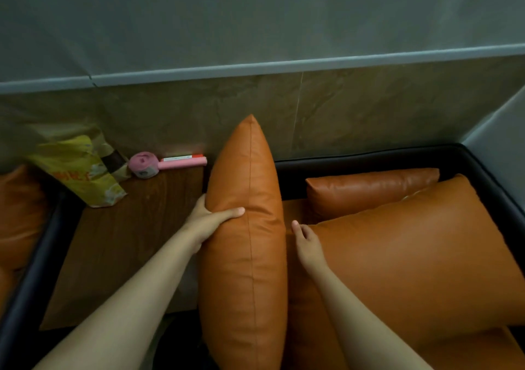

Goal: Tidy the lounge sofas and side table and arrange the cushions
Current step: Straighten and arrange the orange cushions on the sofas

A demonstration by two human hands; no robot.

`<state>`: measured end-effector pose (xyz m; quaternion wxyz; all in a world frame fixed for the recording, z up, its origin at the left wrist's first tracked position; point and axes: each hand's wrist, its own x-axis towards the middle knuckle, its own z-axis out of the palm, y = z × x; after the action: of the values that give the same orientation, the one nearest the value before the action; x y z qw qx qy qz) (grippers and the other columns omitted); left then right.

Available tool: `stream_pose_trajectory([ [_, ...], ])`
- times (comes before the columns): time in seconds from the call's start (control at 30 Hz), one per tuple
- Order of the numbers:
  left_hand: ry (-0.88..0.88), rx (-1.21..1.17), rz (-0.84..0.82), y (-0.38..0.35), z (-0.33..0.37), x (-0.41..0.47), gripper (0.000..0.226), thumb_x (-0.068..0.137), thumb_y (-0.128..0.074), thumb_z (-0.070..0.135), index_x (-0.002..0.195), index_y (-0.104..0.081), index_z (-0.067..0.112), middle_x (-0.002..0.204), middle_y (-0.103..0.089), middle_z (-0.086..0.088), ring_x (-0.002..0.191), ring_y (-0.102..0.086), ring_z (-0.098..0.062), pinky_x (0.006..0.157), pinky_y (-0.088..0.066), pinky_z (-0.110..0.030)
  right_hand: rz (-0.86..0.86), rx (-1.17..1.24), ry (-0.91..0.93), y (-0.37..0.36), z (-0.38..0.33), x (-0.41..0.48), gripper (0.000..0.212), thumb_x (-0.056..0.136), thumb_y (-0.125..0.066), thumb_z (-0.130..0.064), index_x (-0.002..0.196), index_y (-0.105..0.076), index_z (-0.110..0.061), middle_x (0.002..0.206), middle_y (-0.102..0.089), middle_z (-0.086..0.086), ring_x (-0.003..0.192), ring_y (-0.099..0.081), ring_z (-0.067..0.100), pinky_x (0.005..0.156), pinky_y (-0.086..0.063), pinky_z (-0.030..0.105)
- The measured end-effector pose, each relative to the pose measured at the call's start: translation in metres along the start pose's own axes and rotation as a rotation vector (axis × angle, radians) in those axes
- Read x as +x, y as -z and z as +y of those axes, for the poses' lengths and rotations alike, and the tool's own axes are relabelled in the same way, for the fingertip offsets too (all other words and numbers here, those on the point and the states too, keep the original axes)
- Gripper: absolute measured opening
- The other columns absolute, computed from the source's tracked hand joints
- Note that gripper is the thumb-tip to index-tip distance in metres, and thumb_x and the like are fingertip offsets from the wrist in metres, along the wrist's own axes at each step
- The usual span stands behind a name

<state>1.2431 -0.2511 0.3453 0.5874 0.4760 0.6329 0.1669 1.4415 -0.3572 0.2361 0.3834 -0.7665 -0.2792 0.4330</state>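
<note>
Your left hand grips the cushion, which stands on edge in the middle of the view, its seam running from 12 to 6 o'clock and its top corner pointing at the wall. The left fingers are curled round the cushion's edge at its 9 o'clock side, and the thumb lies flat across the orange face, so that hand is clamped on it. Your right hand sits just at 3 o'clock of the cushion, in the gap between it and the big cushion; its fingers are relaxed and a little apart, holding nothing, with the tips close to the cushion's right edge, though you cannot tell whether they touch it. The big cushion leans at 3 to 4 o'clock on the sofa, and a third cushion lies behind it at 2 o'clock against the black back rail. The cushion you hold stands at the sofa's left end, just beside the table, which spreads out at 8 to 9 o'clock. On the table's far side, near the wall at 10 o'clock, lie a yellow bag, a pink roll just beside it, and a pink stick touching the roll. A second sofa shows at the left edge.
</note>
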Motion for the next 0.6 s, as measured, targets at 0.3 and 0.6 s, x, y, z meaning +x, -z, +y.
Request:
stream_pose_trajectory([
  [0.3,-0.121,0.429,0.335,-0.026,-0.013,-0.002,0.084,0.089,-0.056,0.054,0.154,-0.01,0.027,0.16,-0.017,-0.009,0.145,-0.022,-0.032,0.115,-0.024,-0.05,-0.079,-0.402,0.092,-0.001,0.011,0.026,0.036,0.103,-0.038,-0.037,0.123,-0.059,-0.015,0.119,-0.064,0.008,0.115,-0.055,0.028,0.101,-0.038,0.039],
  [0.6,-0.089,0.705,0.434,-0.05,-0.018,-0.012,0.122,0.064,-0.059,0.082,0.153,0.007,0.029,0.162,-0.002,-0.004,0.148,-0.007,-0.027,0.115,-0.02,-0.053,-0.135,-0.771,0.173,-0.006,0.015,0.039,0.041,0.103,-0.034,-0.042,0.116,-0.06,-0.012,0.121,-0.062,0.009,0.119,-0.052,0.027,0.104,-0.031,0.035],
])
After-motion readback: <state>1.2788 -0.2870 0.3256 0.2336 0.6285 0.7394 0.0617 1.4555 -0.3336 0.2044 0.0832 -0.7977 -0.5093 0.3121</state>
